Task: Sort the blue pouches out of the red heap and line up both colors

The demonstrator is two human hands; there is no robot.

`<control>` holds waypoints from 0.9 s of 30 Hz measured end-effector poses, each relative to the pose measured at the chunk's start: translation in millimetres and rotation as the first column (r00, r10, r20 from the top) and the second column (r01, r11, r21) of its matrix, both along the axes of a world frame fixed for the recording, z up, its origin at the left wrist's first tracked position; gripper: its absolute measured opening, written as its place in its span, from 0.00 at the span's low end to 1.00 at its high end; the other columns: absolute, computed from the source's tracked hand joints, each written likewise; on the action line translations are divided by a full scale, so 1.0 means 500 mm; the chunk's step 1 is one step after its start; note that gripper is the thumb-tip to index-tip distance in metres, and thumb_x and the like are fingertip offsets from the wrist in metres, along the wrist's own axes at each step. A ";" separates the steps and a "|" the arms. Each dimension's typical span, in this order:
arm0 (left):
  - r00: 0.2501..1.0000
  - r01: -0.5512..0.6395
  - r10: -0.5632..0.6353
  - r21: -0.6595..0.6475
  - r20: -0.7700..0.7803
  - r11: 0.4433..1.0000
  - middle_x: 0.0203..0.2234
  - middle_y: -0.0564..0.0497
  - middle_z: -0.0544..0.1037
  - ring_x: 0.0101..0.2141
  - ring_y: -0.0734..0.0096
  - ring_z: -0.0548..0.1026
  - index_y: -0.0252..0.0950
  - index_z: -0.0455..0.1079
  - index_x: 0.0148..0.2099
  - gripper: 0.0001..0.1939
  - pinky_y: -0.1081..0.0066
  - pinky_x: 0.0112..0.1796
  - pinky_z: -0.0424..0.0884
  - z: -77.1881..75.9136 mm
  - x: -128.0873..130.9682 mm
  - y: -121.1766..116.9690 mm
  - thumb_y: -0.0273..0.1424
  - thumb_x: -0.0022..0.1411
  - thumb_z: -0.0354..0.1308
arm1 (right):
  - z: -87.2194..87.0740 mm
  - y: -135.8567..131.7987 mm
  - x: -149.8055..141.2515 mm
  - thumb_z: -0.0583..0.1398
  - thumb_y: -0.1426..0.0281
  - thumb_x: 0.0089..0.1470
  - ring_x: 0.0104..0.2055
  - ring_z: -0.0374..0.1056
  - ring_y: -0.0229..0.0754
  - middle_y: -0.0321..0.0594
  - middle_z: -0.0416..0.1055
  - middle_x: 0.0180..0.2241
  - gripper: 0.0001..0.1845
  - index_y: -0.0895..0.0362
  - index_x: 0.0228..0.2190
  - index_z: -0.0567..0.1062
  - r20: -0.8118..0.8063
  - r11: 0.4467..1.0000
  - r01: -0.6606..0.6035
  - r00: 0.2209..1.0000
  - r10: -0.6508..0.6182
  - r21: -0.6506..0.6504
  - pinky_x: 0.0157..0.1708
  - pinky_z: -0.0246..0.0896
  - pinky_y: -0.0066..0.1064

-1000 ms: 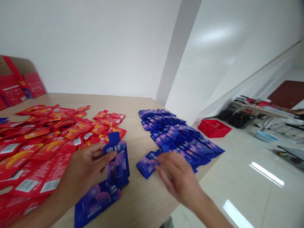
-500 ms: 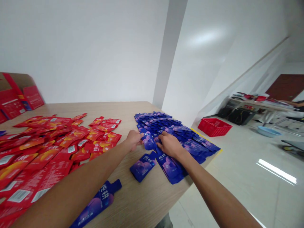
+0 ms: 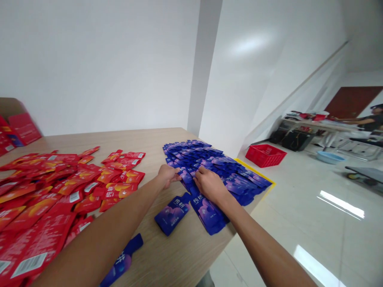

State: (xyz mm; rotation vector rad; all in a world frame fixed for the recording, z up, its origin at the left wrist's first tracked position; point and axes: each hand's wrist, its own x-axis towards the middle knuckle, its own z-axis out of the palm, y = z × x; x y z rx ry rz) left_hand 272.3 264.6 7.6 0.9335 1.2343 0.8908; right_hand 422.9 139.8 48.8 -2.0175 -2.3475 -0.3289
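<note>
At the right part of the table, my left hand (image 3: 168, 175) pinches the edge of a blue pouch (image 3: 186, 177). My right hand (image 3: 209, 183) is beside it, fingers curled onto the blue pouches; its fingertips are partly hidden and seem to grip the same pouch. Overlapping rows of blue pouches (image 3: 206, 155) lie behind and right of my hands. A small stack of blue pouches (image 3: 208, 215) lies just below my right hand. Nearer me is a separate blue pouch (image 3: 172, 214), and another blue pouch (image 3: 121, 263) is partly covered by my left forearm.
A heap of red pouches (image 3: 68, 179) spreads over the table's left side. Red cartons (image 3: 22, 127) stand at the far left. A yellow edge (image 3: 271, 187) borders the blue rows. On the floor are a red crate (image 3: 265, 156) and a blue basin (image 3: 330, 157). A person (image 3: 371, 119) sits at a far table.
The view has shifted slightly to the right. The blue pouch between my hands has moved closer to the rows and lies lower among the others. Both hands stay near it.
</note>
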 end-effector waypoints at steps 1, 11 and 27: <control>0.999 0.012 -0.012 -0.012 -0.034 1.000 0.52 0.43 0.79 0.46 0.61 0.81 0.34 0.73 0.60 0.18 0.59 0.45 0.82 0.001 0.001 0.002 0.37 0.73 0.64 | 0.001 -0.002 -0.001 0.49 0.70 0.76 0.48 0.78 0.46 0.52 0.77 0.48 0.21 0.61 0.48 0.81 0.001 1.000 0.001 1.000 -0.001 0.001 0.46 0.70 0.30; 0.966 0.068 -0.057 0.031 -0.253 0.997 0.52 0.43 0.79 0.45 0.62 0.81 0.34 0.73 0.60 0.18 0.59 0.44 0.82 0.004 0.017 0.000 0.37 0.73 0.64 | -0.005 -0.001 -0.004 0.50 0.72 0.75 0.47 0.78 0.49 0.52 0.77 0.47 0.19 0.60 0.47 0.82 0.021 1.000 -0.004 1.000 0.004 0.007 0.42 0.71 0.32; 0.816 0.256 -0.049 0.284 -0.576 0.924 0.24 0.51 0.80 0.26 0.68 0.81 0.35 0.72 0.39 0.05 0.73 0.30 0.72 0.038 -0.034 -0.033 0.29 0.67 0.65 | -0.010 -0.202 -0.028 0.60 0.70 0.70 0.42 0.76 0.46 0.44 0.79 0.39 0.08 0.55 0.41 0.81 -0.232 0.942 -0.265 0.922 0.310 0.206 0.43 0.73 0.36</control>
